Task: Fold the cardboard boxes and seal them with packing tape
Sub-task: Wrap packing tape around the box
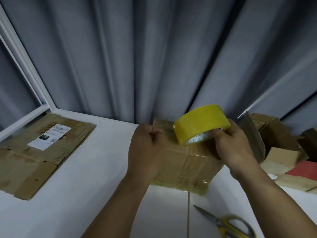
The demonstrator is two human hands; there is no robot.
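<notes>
Gripping the yellow roll of packing tape (200,122) with fingers in its core, the right hand (238,148) held it tilted just above the cardboard box (185,162), which lay on the white table (103,169). The left hand (145,152) was over the box's far left part, its fingers curled against the thumb; whether they pinched a tape end could not be told. Small green triangles were printed on the roll's core. The flattened cardboard (34,160) at the left carried a white shipping label (49,139) with a black patch, its writing too blurred to read. Yellow-handled scissors (228,224) lay nearer.
</notes>
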